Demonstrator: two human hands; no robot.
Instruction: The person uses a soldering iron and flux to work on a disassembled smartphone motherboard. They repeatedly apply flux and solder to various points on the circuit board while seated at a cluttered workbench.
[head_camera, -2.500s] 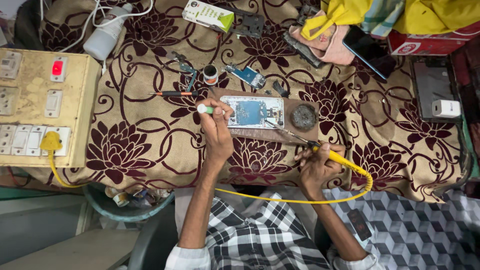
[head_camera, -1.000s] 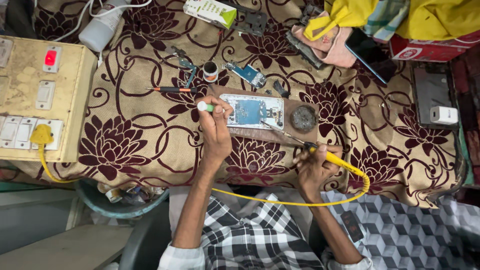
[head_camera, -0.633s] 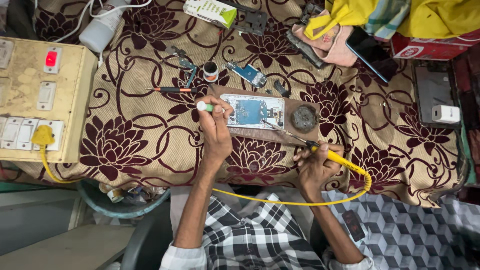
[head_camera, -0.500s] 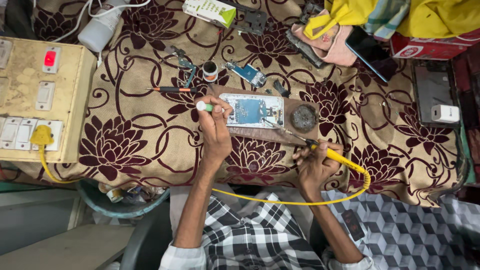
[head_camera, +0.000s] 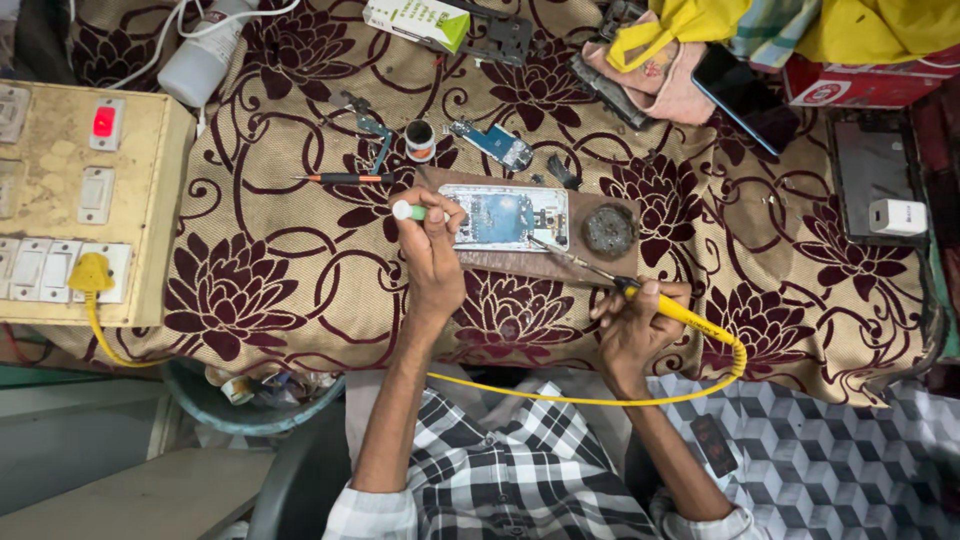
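An opened phone (head_camera: 505, 216) with its blue circuit board showing lies on a brown wooden board on the flowered cloth. My left hand (head_camera: 430, 245) rests at the phone's left edge and holds a small green-and-white tool (head_camera: 408, 210). My right hand (head_camera: 635, 320) grips a yellow soldering iron (head_camera: 672, 310); its metal tip reaches up-left to the phone's lower right corner. A yellow cord (head_camera: 590, 398) loops from the iron across my lap. A round dark tin (head_camera: 609, 230) sits just right of the phone.
A yellow switchboard (head_camera: 75, 190) with a red switch and a yellow plug stands at left. A screwdriver (head_camera: 345, 178), tweezers, a small pot (head_camera: 419, 140) and a loose blue board (head_camera: 492, 143) lie above the phone. Phones, a white charger (head_camera: 897, 216) and cloth bags crowd the right.
Both hands keep their grips and hardly move. The view has shifted slightly; the iron's tip stays at the phone's lower right corner.
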